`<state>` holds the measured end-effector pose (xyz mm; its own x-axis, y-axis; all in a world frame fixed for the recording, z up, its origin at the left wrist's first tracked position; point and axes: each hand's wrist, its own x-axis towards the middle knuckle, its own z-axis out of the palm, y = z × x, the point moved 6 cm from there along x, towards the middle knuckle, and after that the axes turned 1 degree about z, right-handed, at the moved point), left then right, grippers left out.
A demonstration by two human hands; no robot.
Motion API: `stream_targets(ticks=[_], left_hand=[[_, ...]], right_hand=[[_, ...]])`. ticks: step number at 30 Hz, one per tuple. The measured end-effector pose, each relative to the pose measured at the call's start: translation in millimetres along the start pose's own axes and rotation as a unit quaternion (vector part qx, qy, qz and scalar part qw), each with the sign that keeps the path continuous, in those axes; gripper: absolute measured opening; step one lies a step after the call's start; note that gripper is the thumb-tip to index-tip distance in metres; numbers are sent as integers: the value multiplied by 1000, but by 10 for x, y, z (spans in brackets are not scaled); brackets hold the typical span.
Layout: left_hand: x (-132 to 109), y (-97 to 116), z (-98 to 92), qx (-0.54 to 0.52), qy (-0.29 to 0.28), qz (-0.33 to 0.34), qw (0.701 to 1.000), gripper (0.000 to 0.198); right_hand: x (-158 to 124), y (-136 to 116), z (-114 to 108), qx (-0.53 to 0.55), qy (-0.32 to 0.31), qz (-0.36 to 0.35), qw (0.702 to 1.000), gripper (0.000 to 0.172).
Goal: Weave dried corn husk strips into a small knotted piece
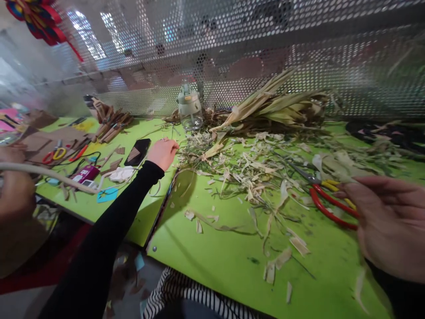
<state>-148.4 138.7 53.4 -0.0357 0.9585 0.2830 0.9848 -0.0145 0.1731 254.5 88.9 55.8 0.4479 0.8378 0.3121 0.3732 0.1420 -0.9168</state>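
One pair of scissors [314, 179] lies on the green tabletop [206, 248] by the fingers of our right hand [387, 212]. We see its long axis run slantwise, blades pointing away from those fingers toward the upper left, the red and yellow handles reaching back beneath them. Thumb and forefinger stand nearly together, a narrow gap at most; a pale husk piece [341, 161] shows just beyond their tips, but we cannot tell whether they pinch it or touch the handles.

Left of those fingers we have a spread of cut trimmings [245, 173], which stretches across to our left hand [163, 153]. Its fingers are bent and close together, tips at the edge of the scraps; we cannot tell whether they hold anything.

Just beyond the left fingers stands a clear bottle [191, 110], and farther to their right a bundle of dry husks [282, 104] leans by the perforated panel [232, 53]. Near the left fingers, on their left, we see a dark phone [141, 150]; well apart, at the left edge, another person's arm [15, 195].
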Motion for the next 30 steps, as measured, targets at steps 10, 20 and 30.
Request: stream_targets(ticks=[10, 20, 30], left_hand=[[25, 208, 279, -113, -53, 38, 991, 21], [4, 230, 400, -179, -79, 16, 981, 18], [-153, 456, -110, -660, 29, -97, 745, 8]], right_hand=[[-18, 44, -23, 35, 23, -55, 998, 38], [83, 49, -116, 249, 65, -54, 965, 22], [55, 74, 1, 266, -21, 45, 963, 29]])
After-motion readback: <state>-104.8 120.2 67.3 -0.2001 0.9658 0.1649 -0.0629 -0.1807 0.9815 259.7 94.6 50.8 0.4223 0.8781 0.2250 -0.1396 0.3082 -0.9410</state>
